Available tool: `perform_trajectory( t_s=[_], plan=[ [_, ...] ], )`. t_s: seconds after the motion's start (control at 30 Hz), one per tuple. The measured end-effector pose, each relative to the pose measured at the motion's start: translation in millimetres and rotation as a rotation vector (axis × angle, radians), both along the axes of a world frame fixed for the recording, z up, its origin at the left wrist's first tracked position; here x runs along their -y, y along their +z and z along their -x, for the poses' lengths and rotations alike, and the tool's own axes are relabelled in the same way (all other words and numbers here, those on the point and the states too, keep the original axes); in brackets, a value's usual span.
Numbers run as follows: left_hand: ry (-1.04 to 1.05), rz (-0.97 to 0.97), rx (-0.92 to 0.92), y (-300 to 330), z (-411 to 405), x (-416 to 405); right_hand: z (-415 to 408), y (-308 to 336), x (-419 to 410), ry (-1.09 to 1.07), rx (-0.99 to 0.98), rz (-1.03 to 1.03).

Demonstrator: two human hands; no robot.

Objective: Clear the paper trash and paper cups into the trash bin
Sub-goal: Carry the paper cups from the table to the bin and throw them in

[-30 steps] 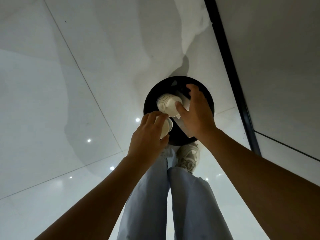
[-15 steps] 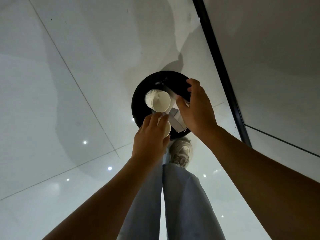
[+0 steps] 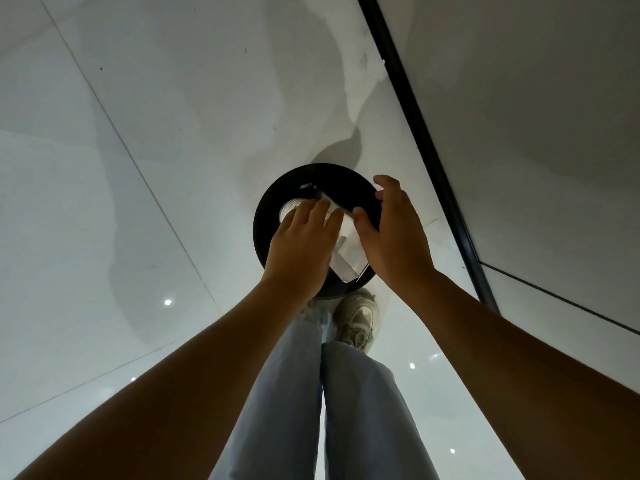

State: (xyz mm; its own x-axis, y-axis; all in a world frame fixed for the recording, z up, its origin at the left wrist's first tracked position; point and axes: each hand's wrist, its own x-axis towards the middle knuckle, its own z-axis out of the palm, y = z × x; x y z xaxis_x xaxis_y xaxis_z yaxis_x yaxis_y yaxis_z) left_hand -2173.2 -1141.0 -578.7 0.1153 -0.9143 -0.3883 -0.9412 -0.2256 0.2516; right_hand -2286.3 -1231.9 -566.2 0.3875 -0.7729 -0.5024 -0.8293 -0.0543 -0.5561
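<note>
Over trash bin [image 3: 268, 216]: both hands above the opening.
Left hand [image 3: 300, 249] flat on paper cup [image 3: 288, 209]; right hand [image 3: 394, 237] loosely open beside paper [image 3: 348, 256].

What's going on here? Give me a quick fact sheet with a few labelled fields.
place: pale tiled floor, seen from above
bin: black, round, by the person's shoe
in the bin's mouth: white paper cup and folded paper
left hand: fingers straight, over the cup
right hand: open, over the bin's rim, beside the paper
</note>
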Motion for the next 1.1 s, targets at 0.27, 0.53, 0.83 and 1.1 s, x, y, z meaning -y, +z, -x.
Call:
perform_trajectory(
  t_s=[0.27,0.53,0.83,1.1],
  plan=[
    [-0.170,-0.183,0.131,-28.7,-7.6,-2.4,8.4,3.5,-5.2,0.009,-0.036,-0.030],
    [0.181,-0.073,0.019,94.2,-32.9,-22.9,3.5,108.4,-22.8,0.191,-0.132,-0.043],
    [0.420,-0.146,-0.013,304.5,-36.8,-79.7,-16.6,301.9,-63.9,0.532,-0.145,0.036],
    [0.686,-0.112,0.106,448.9,-14.9,-173.3,-39.1,432.1,-126.7,1.003,-0.170,0.251]
  ],
)
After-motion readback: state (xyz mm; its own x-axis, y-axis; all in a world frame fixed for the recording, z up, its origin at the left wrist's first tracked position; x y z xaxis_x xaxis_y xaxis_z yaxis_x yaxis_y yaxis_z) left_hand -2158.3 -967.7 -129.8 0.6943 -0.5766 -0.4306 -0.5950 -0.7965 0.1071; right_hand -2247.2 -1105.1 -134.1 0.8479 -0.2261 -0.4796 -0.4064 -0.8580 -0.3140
